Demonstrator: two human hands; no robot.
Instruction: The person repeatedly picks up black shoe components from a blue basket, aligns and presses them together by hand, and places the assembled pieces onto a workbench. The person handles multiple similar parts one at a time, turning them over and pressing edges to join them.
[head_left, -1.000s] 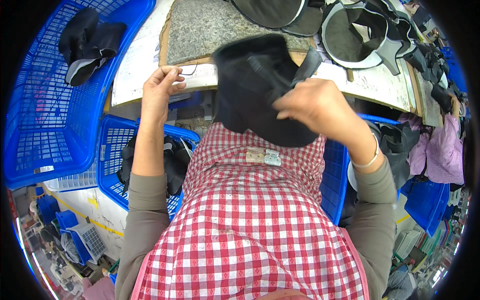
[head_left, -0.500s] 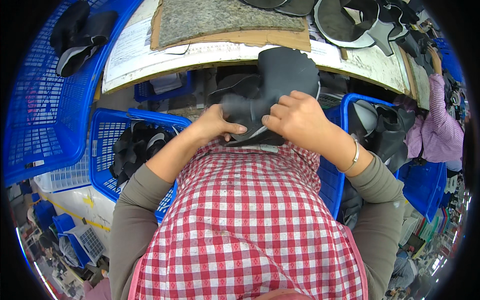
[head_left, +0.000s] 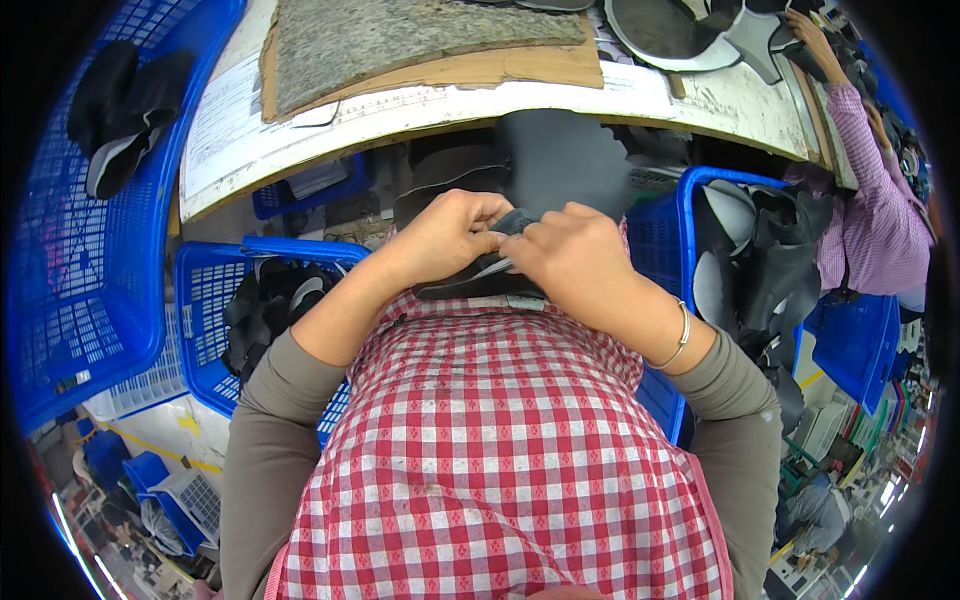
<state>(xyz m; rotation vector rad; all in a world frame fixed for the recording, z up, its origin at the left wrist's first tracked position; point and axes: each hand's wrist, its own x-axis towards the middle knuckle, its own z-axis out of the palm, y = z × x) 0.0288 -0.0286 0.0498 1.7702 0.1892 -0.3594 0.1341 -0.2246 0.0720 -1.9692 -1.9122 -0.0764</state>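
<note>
Your left hand [head_left: 447, 237] and right hand [head_left: 566, 255] meet close in front of your chest, both closed tight on the near edge of a black shoe piece [head_left: 553, 165]. The fingers [head_left: 487, 212] of your left hand curl over the top of that edge, and your right thumb and fingertips pinch it just beside them, so the two hands touch. Between them a thin pale strip [head_left: 492, 267] shows at the edge; you cannot tell what it is. The shoe piece rises away from your hands toward the far side, its upper part dark and blurred against the underside of the worktable [head_left: 420, 105].

A thin bracelet [head_left: 681, 343] sits on your right wrist, above a red and white checked apron [head_left: 500, 440].

To your left, a blue basket [head_left: 205, 330] holds more black pieces [head_left: 265, 305]; a larger blue basket [head_left: 70, 260] lies farther left with dark items at its far end. To your right, another blue basket [head_left: 690, 215] is packed with black and grey pieces. On the worktable lie a grey mat [head_left: 390, 35] on cardboard [head_left: 500, 68]. At far right, another person's sleeve [head_left: 870, 215] in pink check reaches onto the table.
</note>
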